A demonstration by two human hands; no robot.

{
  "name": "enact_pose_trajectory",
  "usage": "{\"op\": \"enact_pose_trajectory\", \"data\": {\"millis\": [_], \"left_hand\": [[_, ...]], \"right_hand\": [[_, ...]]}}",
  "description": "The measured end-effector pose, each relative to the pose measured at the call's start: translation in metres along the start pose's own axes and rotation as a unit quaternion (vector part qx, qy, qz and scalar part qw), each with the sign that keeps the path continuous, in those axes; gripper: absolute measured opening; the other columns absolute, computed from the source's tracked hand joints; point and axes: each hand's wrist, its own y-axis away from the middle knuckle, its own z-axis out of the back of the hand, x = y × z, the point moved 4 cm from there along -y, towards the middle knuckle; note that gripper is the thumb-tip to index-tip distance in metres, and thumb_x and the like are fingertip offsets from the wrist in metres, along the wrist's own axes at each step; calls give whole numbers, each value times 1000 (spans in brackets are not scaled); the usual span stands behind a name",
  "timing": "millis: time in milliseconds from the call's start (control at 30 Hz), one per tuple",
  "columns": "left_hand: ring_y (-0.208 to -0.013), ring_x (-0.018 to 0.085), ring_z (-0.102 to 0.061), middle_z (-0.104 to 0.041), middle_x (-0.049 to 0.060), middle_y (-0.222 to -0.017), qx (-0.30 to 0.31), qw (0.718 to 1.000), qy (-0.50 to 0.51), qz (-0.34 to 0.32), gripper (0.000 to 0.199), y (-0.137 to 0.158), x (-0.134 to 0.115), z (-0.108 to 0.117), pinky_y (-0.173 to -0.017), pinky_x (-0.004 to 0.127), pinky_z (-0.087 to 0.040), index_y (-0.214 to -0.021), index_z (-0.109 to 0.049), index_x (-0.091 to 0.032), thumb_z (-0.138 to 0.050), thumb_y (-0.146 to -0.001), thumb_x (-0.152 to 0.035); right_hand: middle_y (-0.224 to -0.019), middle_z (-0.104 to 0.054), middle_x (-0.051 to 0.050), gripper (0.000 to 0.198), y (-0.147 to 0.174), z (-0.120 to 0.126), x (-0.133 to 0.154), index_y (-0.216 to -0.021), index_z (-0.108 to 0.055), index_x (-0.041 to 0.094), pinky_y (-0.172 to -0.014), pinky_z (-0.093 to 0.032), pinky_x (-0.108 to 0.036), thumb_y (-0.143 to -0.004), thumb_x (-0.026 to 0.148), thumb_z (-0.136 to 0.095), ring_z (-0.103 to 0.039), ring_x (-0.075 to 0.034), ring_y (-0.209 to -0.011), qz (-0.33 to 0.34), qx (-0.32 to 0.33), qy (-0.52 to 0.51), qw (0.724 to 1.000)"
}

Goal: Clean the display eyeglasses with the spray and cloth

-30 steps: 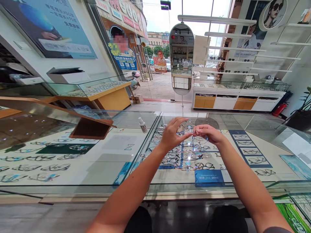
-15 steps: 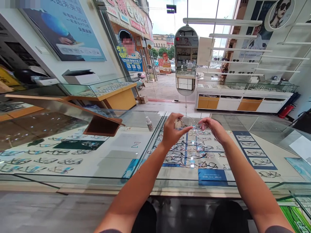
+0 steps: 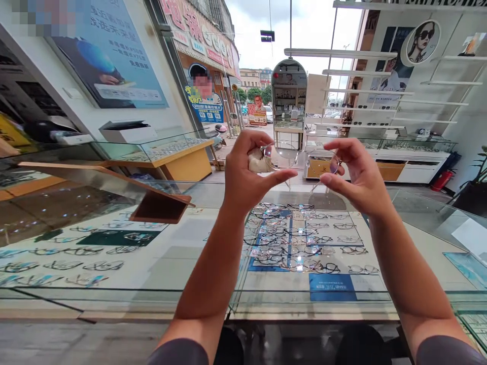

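Note:
A pair of thin-rimmed eyeglasses (image 3: 286,156) with clear lenses is held up between my hands, above the glass counter. My left hand (image 3: 245,170) grips one side of it, thumb stretched out below the rim. A crumpled whitish cloth (image 3: 257,161) is tucked under the curled fingers of that hand. On the other side, my right hand (image 3: 359,175) holds the eyeglasses between bent fingers and thumb. Part of the frame is hard to make out against the bright background. Below, rows of eyeglass frames (image 3: 314,235) lie inside the counter.
The glass counter (image 3: 198,296) spans the front. A brown tilted stand (image 3: 162,205) is at left, beside more frames (image 3: 102,265). A blue card (image 3: 331,287) lies near the front edge. Beyond stand an oval mirror (image 3: 289,101), a display cabinet (image 3: 414,167) and shelves (image 3: 365,91).
Both hands have risen with the eyeglasses, now in front of the mirror base, and look larger. The view has tilted up slightly. The small spray bottle is now out of sight near my left arm.

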Motion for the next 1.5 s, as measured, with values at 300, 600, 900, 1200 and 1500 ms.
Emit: {"op": "enact_pose_trajectory", "data": {"millis": [300, 600, 900, 1200, 1500], "left_hand": [[-79, 16, -61, -61, -1, -89, 21, 999, 23, -7, 67, -4, -15, 4, -73, 31, -58, -101, -61, -26, -89, -67, -77], [-68, 12, -58, -66, -2, -83, 111, 994, -1, -3, 24, -3, -3, 0, -60, 23, -51, -101, -68, -23, -79, -81, -24], [-76, 16, -64, -75, 4, -96, 129, 992, 12, 5, 36, -4, -5, 5, -67, 27, -57, -118, -76, -23, -83, -86, -37], [-83, 16, -69, -74, 2, -94, 40, 999, 0, 10, 45, 7, -10, -14, -74, 28, -59, -117, -76, -24, -85, -86, -55], [-81, 16, -66, -71, 0, -89, -13, 999, -29, -1, 40, 7, -14, -11, -78, 29, -57, -110, -77, -24, -86, -85, -55]], "right_hand": [[-103, -58, -3, 49, 12, -2, 14, -126, -69, 32, -84, -54, -40, -87, 54, -86, -54, -19, -83, 28, -51, 53, 997], [-91, -54, 0, 46, 13, 10, -1, -123, -70, 31, -79, -52, -36, -86, 51, -88, -49, -17, -78, 0, -37, 50, 998], [-92, -53, 0, 44, 14, 20, -1, -122, -71, 32, -78, -54, -37, -86, 50, -88, -48, -17, -76, 11, -77, 68, 995], [-80, -45, 2, 44, 14, 18, 1, -125, -70, 31, -82, -54, -39, -88, 49, -86, -50, -19, -77, -1, -71, 58, 996], [-107, -63, -4, 47, 15, 15, -1, -129, -67, 31, -98, -56, -41, -88, 44, -86, -62, -22, -101, -14, -82, 33, 996]]}}
